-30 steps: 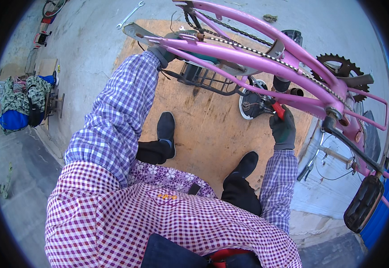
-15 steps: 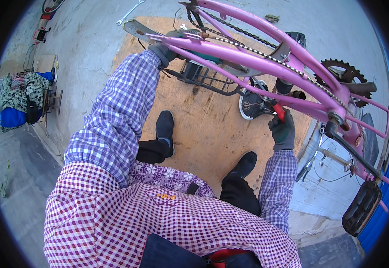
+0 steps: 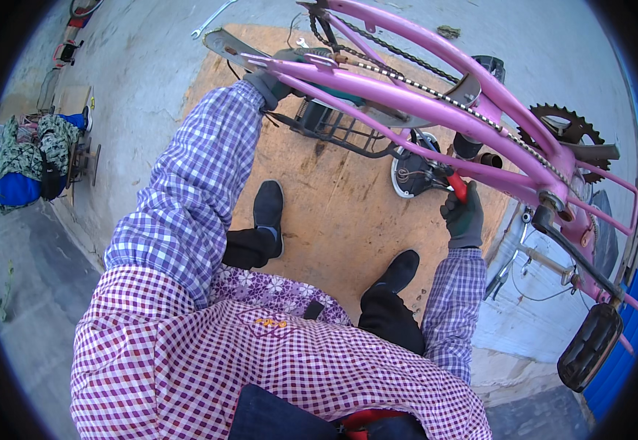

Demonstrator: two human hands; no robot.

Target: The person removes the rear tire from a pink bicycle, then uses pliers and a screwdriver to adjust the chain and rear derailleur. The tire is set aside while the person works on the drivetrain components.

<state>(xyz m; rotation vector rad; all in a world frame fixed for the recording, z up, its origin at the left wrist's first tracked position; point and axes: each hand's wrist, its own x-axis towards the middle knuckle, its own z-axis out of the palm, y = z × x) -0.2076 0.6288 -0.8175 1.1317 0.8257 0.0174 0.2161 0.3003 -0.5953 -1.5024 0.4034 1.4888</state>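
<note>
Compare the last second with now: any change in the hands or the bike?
Hardly any. The right hand keeps its grip on the red-handled tool under the pink bike frame, shifted at most slightly. The left hand stays up at the frame near the black basket. Both feet stay planted on the plywood sheet.
</note>
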